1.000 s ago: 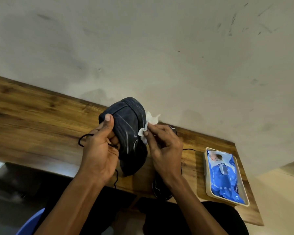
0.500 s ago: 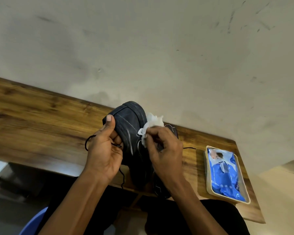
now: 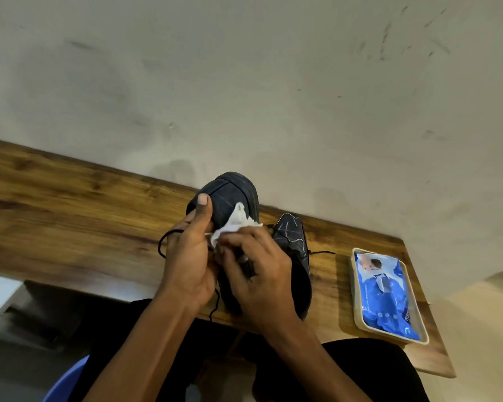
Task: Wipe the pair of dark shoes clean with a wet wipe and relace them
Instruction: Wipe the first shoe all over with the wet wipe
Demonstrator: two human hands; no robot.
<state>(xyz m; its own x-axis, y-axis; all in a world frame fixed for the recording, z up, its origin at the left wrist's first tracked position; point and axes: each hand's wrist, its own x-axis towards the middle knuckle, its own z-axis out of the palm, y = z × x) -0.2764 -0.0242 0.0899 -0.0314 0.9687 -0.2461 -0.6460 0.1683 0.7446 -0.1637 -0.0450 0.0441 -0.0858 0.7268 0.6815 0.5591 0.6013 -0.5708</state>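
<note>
Since half a second ago the white wipe has slid from the raised shoe's right flank onto its front face, and the right hand has dropped lower and closed in until it meets the left hand. That left hand grips the raised shoe from its left side, thumb stretched up along the dark fabric, while the right hand's curled fingers pinch the crumpled wipe against the shoe. A black lace loops out to the left of the left hand, and a strand hangs below the worktop's near edge. The second shoe lies flat on the wooden worktop just right of the hands, toe toward the wall, its heel reaching the near edge; its lace end trails to the right. Well apart from it, near the worktop's right end, a shallow cream tray holds a blue pack of wipes. A long bare stretch of wood runs left of the hands. Along the worktop's far edge rises a pale, scuffed wall. Below the near edge show dark trousers and, at lower left, part of a blue stool.
</note>
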